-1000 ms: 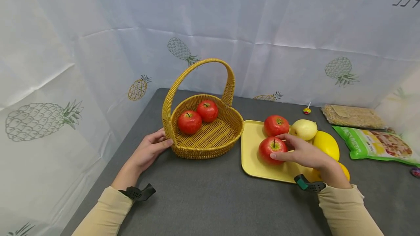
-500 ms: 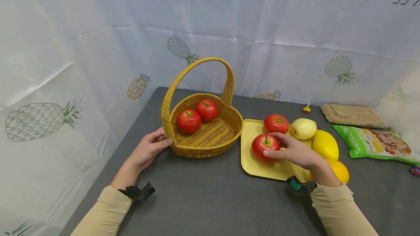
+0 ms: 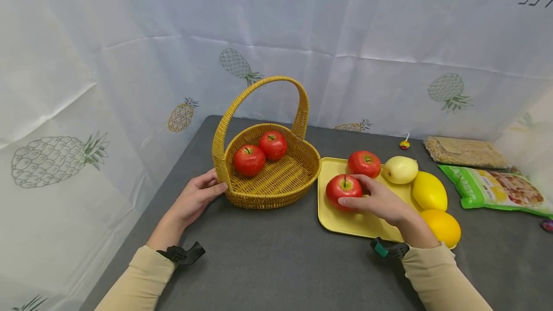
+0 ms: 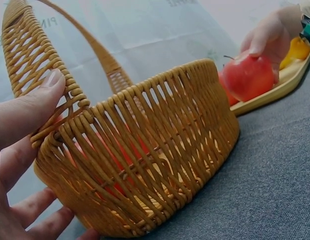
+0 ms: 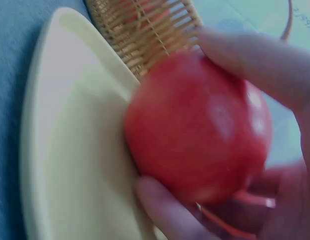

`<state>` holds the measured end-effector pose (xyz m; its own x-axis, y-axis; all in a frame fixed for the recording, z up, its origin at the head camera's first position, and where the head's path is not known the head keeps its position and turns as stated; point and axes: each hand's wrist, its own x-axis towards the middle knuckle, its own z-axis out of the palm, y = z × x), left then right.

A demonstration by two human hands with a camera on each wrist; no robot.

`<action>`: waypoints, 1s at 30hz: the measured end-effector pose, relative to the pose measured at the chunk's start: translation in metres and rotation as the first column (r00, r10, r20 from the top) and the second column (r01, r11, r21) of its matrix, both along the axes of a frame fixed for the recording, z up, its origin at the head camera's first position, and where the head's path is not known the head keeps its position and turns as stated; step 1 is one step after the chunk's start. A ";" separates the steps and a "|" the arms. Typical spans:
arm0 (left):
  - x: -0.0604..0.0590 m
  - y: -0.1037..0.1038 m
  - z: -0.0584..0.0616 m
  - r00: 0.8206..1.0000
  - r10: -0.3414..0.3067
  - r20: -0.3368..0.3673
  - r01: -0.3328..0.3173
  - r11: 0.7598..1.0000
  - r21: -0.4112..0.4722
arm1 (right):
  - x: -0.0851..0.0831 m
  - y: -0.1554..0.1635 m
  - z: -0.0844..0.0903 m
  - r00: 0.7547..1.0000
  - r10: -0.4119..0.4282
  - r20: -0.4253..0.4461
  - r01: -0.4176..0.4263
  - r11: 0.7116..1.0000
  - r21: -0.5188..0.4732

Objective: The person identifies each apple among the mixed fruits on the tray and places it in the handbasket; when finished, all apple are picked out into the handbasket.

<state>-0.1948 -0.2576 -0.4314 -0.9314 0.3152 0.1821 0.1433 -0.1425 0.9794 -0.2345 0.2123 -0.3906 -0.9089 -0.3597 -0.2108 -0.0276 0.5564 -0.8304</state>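
Observation:
My right hand [image 3: 382, 200] grips a red apple [image 3: 343, 191], thumb on the near side and fingers behind it, close over the left part of a yellow tray [image 3: 345, 224]. In the right wrist view the apple [image 5: 194, 130] fills the space between thumb and fingers. My left hand [image 3: 196, 198] holds the left end of a wicker basket [image 3: 272, 200] where its tall handle meets the rim. The left wrist view shows the thumb on the handle base and the fingers along the basket's outer side [image 4: 145, 150]. Inside the basket lie two red apples [image 3: 249, 161], side by side.
Another red apple [image 3: 364, 164] lies at the back of the tray, beside a pale yellow-green fruit [image 3: 400, 170]. A yellow mango-like fruit [image 3: 429, 192] and an orange-yellow fruit [image 3: 442, 228] lie rightward. Beyond are a lollipop [image 3: 404, 144], a grain bag [image 3: 465, 152] and a green packet [image 3: 497, 190].
My right hand has moved left over the tray with the apple, nearer the basket. More of the orange-yellow fruit now shows. The left hand and basket have stayed in place.

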 end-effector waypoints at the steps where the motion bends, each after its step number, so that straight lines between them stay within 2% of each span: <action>1: 0.000 0.000 0.000 1.000 0.000 0.001 0.000 1.000 0.002 | 0.000 -0.002 0.000 1.000 -0.024 0.013 0.024 1.000 -0.018; 5: -0.001 -0.001 -0.001 1.000 0.005 0.002 -0.005 1.000 0.003 | 0.000 -0.011 0.002 0.993 -0.103 0.060 0.109 0.990 -0.090; 14: 0.000 -0.001 -0.001 1.000 -0.006 -0.007 0.006 1.000 0.002 | 0.005 -0.017 0.022 0.981 -0.186 0.050 0.191 0.968 -0.163; 20: -0.001 0.000 -0.001 1.000 -0.014 -0.015 0.014 1.000 0.014 | 0.008 -0.020 0.033 0.984 -0.177 0.001 0.174 0.965 -0.195; 30: -0.002 0.000 0.000 1.000 -0.019 -0.014 0.019 1.000 0.016 | 0.007 -0.027 0.054 0.984 -0.175 -0.027 0.167 0.969 -0.183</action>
